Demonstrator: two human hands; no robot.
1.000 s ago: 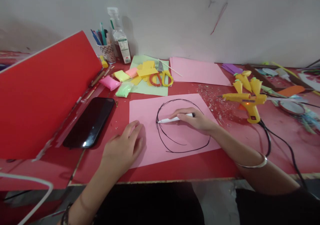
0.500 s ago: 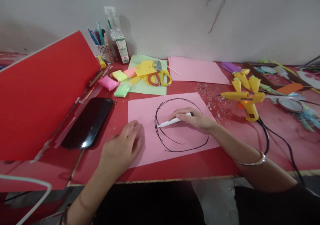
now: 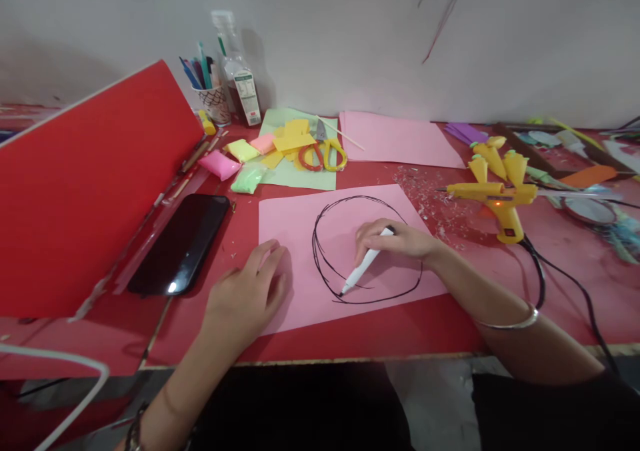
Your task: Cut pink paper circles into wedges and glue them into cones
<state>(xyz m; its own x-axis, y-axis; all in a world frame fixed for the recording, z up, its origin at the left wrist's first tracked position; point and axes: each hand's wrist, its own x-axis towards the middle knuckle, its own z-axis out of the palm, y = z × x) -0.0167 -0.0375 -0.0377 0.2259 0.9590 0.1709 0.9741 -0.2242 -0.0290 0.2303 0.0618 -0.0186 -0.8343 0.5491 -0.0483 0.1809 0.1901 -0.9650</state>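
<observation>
Stretching across the whole view, the red table (image 3: pixel 450 334) carried everything else. A big red board (image 3: pixel 85 191) leaned up at its left side, with a black phone (image 3: pixel 181 244) lying flat just beside the board's lower edge. At the middle lay the pink paper sheet (image 3: pixel 295 237), bearing a rough black circle (image 3: pixel 367 249) of several overlapping strokes. A second pink sheet (image 3: pixel 395 141) sat farther back near the wall, next to a green sheet (image 3: pixel 300 174) with yellow scraps and scissors (image 3: pixel 323 154) on it. A yellow glue gun (image 3: pixel 497 201) stood to the right, its cord trailing toward the table edge. The left hand (image 3: pixel 247 297) rested palm down, fingers loosely spread, on the sheet's near left corner, gripping nothing. The right hand (image 3: pixel 395 241) lay inside the circle, fingers curled closed around the white marker (image 3: pixel 364 265). That marker slanted down and left from the fingers, its tip touching the paper at the circle's lower left arc, between the two hands.
</observation>
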